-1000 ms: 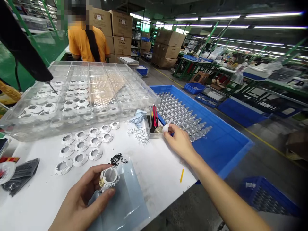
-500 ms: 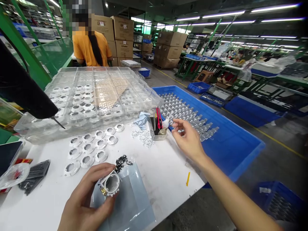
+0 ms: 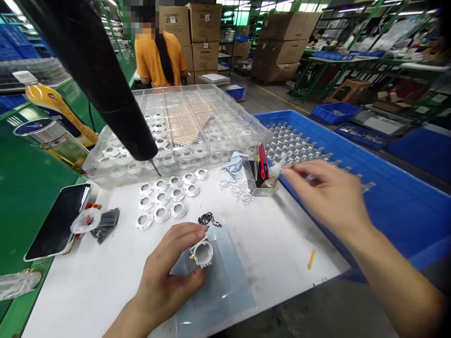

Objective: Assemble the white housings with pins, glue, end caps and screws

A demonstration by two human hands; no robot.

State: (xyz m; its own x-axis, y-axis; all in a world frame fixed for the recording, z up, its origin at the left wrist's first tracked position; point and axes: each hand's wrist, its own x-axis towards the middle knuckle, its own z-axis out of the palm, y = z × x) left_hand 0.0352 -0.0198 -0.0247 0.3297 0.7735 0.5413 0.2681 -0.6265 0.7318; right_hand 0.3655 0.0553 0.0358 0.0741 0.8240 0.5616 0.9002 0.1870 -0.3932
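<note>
My left hand (image 3: 165, 277) grips a small white cylindrical housing (image 3: 202, 252) with a toothed rim and a brass fitting, held over a grey plastic sheet (image 3: 218, 291) on the white table (image 3: 91, 281). My right hand (image 3: 326, 195) hovers blurred above the edge of the blue bin (image 3: 398, 202), its fingers spread, near a small clear holder (image 3: 262, 180) with a red tool and a white-tipped bottle. A pile of black screws (image 3: 208, 219) lies just beyond the housing. White ring flanges (image 3: 167, 197) lie in rows.
A clear compartment tray (image 3: 190, 126) holds more flanges. A black hanging driver (image 3: 95, 70) reaches down at the left. A phone (image 3: 58, 220) and bags lie at the left edge. Metal clips (image 3: 292, 145) fill the blue bin. A person in an orange shirt (image 3: 158, 54) stands behind.
My right hand has drawn back from the clear holder toward me, letting go of the white-tipped bottle. The view swung left and down. My left hand keeps the housing.
</note>
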